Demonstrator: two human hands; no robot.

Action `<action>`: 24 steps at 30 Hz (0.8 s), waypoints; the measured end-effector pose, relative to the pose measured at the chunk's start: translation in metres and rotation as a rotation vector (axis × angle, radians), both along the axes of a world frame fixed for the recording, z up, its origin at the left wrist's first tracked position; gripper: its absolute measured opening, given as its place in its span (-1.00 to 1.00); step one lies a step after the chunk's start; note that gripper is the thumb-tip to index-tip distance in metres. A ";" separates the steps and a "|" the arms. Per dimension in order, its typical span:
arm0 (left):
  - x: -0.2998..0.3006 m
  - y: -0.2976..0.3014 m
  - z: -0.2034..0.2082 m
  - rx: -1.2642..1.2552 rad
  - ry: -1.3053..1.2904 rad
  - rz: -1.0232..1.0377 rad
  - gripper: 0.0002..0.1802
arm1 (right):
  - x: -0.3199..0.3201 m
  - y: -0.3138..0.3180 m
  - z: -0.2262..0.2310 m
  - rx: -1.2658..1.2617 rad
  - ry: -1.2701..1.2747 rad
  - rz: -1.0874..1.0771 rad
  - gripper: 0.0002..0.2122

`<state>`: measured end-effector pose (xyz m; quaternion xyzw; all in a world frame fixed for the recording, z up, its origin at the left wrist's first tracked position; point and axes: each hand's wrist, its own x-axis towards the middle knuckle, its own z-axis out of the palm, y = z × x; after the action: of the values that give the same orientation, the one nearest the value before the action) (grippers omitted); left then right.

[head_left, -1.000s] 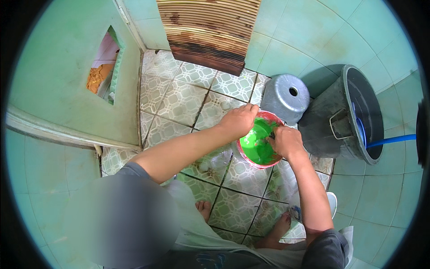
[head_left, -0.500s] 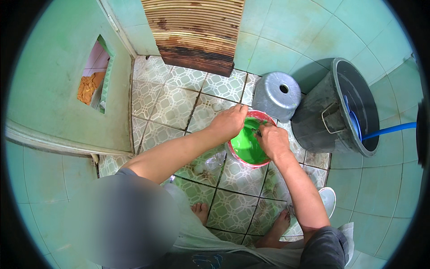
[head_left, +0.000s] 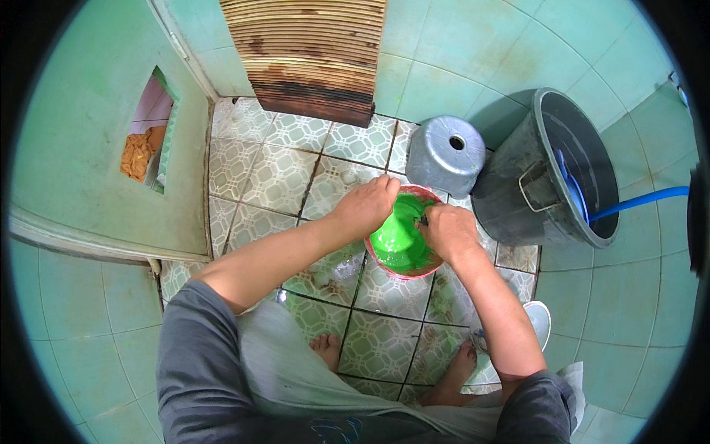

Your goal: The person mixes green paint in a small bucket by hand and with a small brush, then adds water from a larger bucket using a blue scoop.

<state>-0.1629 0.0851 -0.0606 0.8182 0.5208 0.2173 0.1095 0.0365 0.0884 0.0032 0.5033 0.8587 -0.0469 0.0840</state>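
Two hands work at a small red-rimmed bowl (head_left: 403, 240) on the floor: left hand (head_left: 367, 205) curled over its ten o'clock rim, right hand (head_left: 447, 231) closed inside. It looks light, stiff, wet-slippery; best gripped by the rim.

Person, seen from above by the head camera.

- Upper garment: grey short-sleeved shirt; left sleeve (head_left: 196, 348) ends above the elbow, loose and softly creased; right sleeve (head_left: 543, 403) likewise grey, cut short at the upper arm. A small dark blue printed mark shows on the shirt front at the lower edge of the view, too small to make out.
- Lower garment: pale, whitish-grey cloth (head_left: 288, 370) draped over the lap and knees, smooth with a few long folds.
- Forearms: bare from sleeve to wrist; no watch or bracelet visible.
- Left hand (head_left: 367, 207), right hand (head_left: 447, 231): bare, no gloves; rings cannot be told.
- Feet: left foot (head_left: 327, 349) and right foot (head_left: 452, 377) bare, toes showing.
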 end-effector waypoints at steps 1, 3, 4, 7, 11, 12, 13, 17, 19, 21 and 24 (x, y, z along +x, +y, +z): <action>-0.001 0.000 0.000 -0.001 0.001 0.000 -0.78 | 0.001 0.000 -0.006 -0.001 0.001 0.000 -0.77; 0.000 0.003 0.005 0.135 0.032 -0.054 -0.81 | 0.003 0.001 -0.020 0.155 0.032 0.031 -0.84; 0.000 0.005 0.007 0.136 0.030 -0.059 -0.81 | 0.004 0.000 -0.024 0.156 0.031 0.026 -0.84; -0.003 0.009 0.013 0.225 0.065 -0.098 -0.83 | -0.003 -0.008 -0.029 0.201 0.148 0.042 -0.86; -0.008 0.008 0.027 0.218 0.101 -0.112 -0.81 | -0.010 -0.016 -0.032 0.224 0.292 0.161 -0.87; -0.010 0.007 0.028 0.207 0.142 -0.108 -0.77 | -0.012 -0.019 -0.028 0.106 0.290 0.184 -0.83; -0.011 0.007 0.029 0.206 0.143 -0.108 -0.77 | -0.014 -0.021 -0.024 -0.013 0.287 0.207 -0.76; -0.015 0.008 0.029 0.234 0.144 -0.082 -0.78 | -0.012 -0.023 -0.018 -0.087 0.095 0.169 -0.74; -0.017 0.007 0.028 0.245 0.150 -0.072 -0.78 | -0.011 -0.021 -0.014 -0.065 0.031 0.130 -0.74; -0.017 0.007 0.027 0.274 0.162 -0.078 -0.80 | -0.007 -0.019 -0.016 -0.040 -0.035 0.088 -0.74; -0.015 0.008 0.026 0.307 0.143 -0.105 -0.80 | -0.003 -0.012 -0.032 0.092 -0.003 0.052 -0.78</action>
<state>-0.1779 0.0931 -0.0349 0.8648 0.4445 0.2295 -0.0429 0.0336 0.0762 -0.0290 0.4844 0.8725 -0.0046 0.0634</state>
